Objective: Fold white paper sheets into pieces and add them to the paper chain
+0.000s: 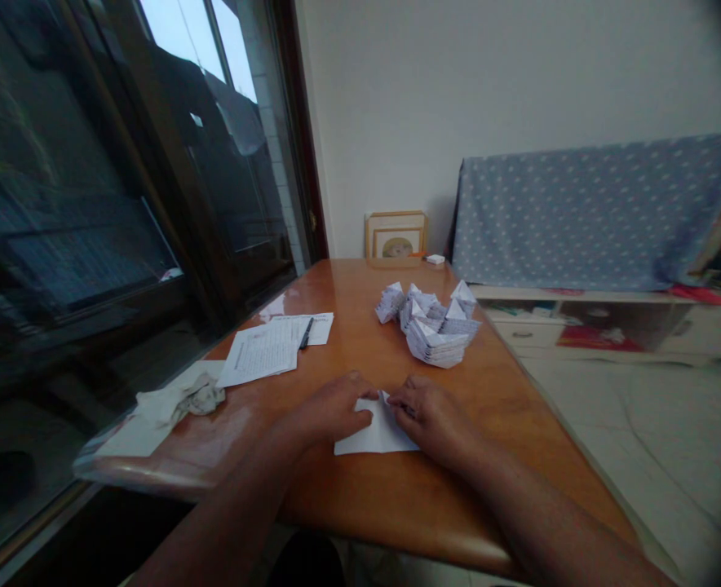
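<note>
A white sheet of paper [378, 436] lies on the wooden table [360, 497] in front of me. My left hand [334, 408] rests on its left edge with the fingers curled and pressed down on the paper. My right hand [431, 414] presses the paper's upper right part, fingertips pinched at a fold near the top. Both hands meet at the sheet's top edge. Beyond them sits a pile of folded paper shapes [434, 324].
Printed sheets [268, 346] with a dark pen [306, 333] lie at the left. A crumpled tissue [183, 397] sits near the table's left edge. A framed picture [395, 237] leans on the far wall. A covered cabinet [593, 220] stands to the right.
</note>
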Motion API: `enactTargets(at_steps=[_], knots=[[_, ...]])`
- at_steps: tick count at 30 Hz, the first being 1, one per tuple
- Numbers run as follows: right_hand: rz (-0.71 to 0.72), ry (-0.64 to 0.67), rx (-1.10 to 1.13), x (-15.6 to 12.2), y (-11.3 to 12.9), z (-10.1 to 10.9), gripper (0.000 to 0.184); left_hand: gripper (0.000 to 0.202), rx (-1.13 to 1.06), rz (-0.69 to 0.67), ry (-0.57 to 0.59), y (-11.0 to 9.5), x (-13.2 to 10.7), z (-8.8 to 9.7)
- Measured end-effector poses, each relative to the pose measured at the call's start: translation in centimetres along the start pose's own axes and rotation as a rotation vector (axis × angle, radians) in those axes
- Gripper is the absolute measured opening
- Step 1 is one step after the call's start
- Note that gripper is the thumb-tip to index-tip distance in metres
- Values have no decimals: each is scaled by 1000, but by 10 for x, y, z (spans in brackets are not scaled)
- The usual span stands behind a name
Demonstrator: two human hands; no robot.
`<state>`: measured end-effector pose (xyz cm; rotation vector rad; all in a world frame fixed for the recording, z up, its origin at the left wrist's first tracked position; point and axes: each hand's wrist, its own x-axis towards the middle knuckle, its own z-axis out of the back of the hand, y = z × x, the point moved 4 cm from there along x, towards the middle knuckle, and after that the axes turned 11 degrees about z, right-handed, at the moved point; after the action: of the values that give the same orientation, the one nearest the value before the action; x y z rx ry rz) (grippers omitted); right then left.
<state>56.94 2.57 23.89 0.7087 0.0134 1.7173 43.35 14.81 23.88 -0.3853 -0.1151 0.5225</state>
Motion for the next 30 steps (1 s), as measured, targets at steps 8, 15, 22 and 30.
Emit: enactTargets(at_steps=[8, 15, 22, 30], knots=[[47, 163, -64, 0, 10, -8, 15, 31, -154, 30, -24, 10, 16, -2], [4, 185, -76, 0, 9, -12, 22, 33, -154, -28, -63, 16, 13, -10], [-16, 179, -64, 2, 10, -15, 26, 36, -127, -71, -19, 14, 12, -5], [-18, 200, -59, 3, 12, -19, 26, 34, -121, -58, -22, 14, 12, -5]])
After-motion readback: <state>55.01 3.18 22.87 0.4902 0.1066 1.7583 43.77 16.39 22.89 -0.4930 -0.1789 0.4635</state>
